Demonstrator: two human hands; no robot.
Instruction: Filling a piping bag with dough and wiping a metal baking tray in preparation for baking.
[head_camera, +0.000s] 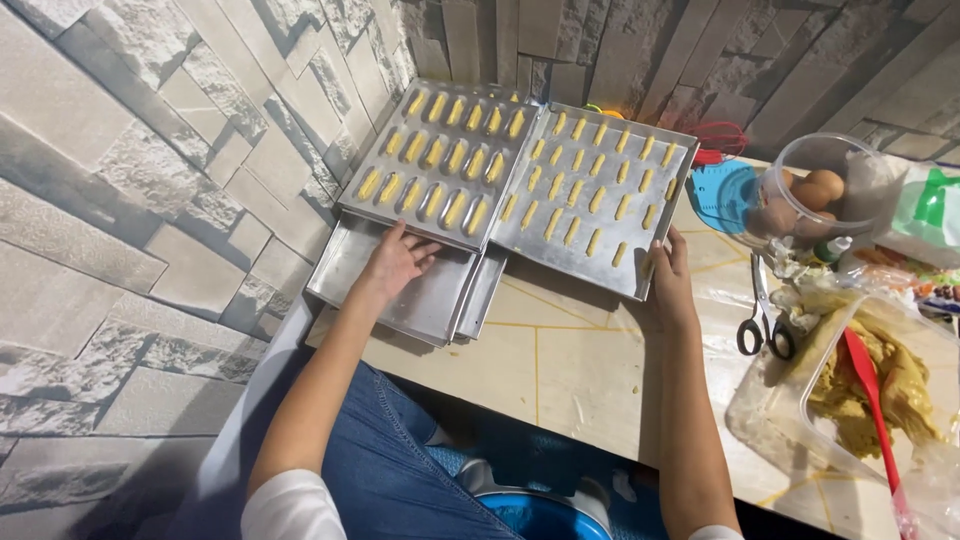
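Observation:
Two metal baking trays lie side by side on the table, both filled with rows of small yellow dough fingers. My left hand (397, 258) rests flat on an empty tray (345, 262) that lies under the left filled tray (440, 160). My right hand (668, 275) grips the near right edge of the right filled tray (590, 195), fingers curled over its rim. Both forearms reach forward from my lap.
A clear tub of yellow dough (880, 385) with a red spatula (868, 395) stands at the right. Scissors (765, 320) lie beside it. A clear bowl of eggs (815, 190) and a blue lid (722, 195) sit behind. A stone-pattern wall runs along the left.

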